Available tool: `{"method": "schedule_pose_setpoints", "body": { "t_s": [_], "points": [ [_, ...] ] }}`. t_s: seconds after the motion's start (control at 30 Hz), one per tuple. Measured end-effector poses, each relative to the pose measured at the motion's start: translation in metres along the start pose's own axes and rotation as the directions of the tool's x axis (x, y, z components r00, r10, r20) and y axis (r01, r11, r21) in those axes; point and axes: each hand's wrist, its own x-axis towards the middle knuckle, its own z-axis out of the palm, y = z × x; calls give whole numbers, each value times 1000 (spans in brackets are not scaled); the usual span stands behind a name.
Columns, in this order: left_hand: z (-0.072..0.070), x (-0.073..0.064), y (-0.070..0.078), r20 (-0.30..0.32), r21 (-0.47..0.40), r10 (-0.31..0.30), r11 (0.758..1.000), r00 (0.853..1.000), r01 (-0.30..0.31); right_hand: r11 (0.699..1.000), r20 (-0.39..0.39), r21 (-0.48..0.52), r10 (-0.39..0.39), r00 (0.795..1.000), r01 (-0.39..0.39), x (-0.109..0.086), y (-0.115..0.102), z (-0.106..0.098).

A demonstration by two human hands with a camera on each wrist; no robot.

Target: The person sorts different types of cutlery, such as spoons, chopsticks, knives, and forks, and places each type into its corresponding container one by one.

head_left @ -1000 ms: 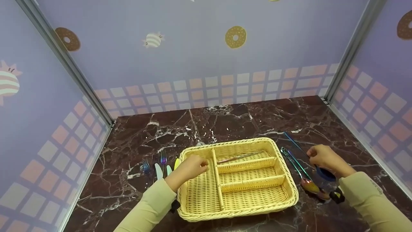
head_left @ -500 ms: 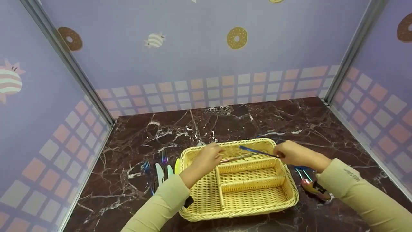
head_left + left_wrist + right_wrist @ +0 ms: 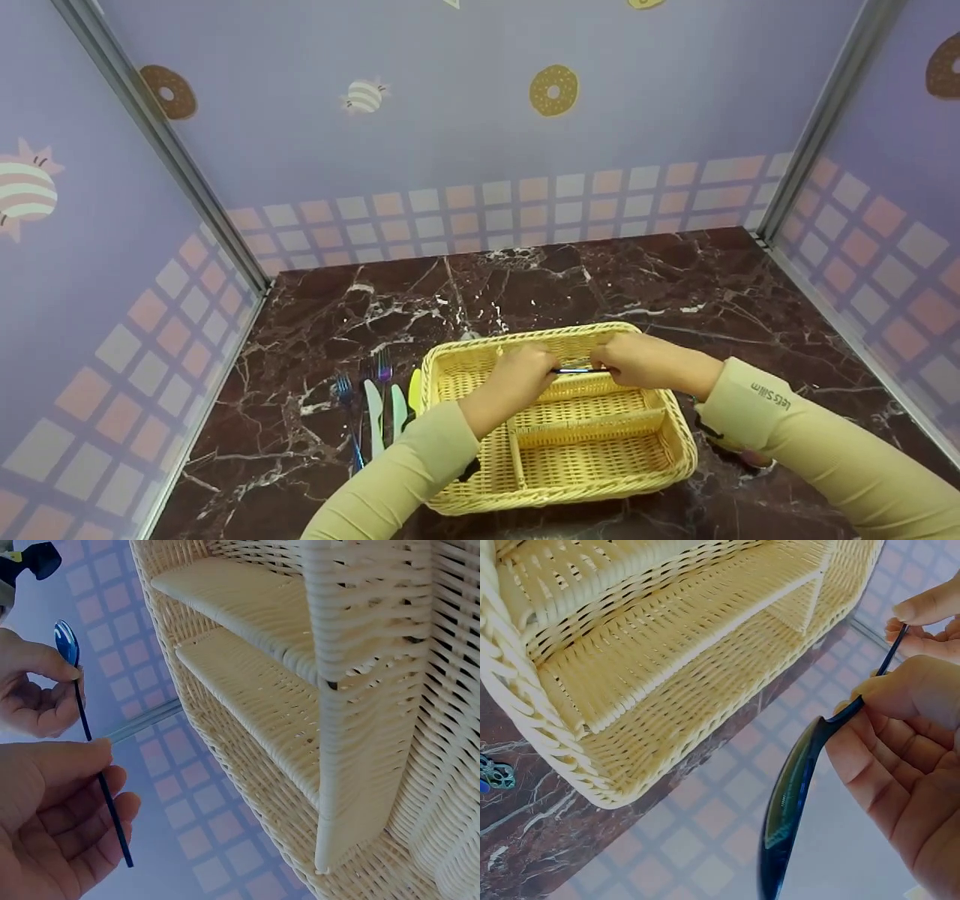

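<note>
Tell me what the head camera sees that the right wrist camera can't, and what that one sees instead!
Only the head view shows the forks and knives lying left of the basket. Only the right wrist view shows the blue spoon's bowl. Both show the basket, and the left hand and right hand pinching the spoon's handle.
</note>
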Motion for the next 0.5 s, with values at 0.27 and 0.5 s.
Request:
{"method": "schedule_pose_setpoints", "body": {
  "t_s": [0.27, 0.5],
  "points": [
    [6, 4, 3, 26, 119, 2, 993, 1000, -5, 1000, -38, 15, 5, 999, -4, -2, 5, 3],
    [21, 5, 0, 92, 8, -67, 998, 994, 66, 990, -82, 75, 129, 988, -123, -14, 23, -6]
  ]
}}
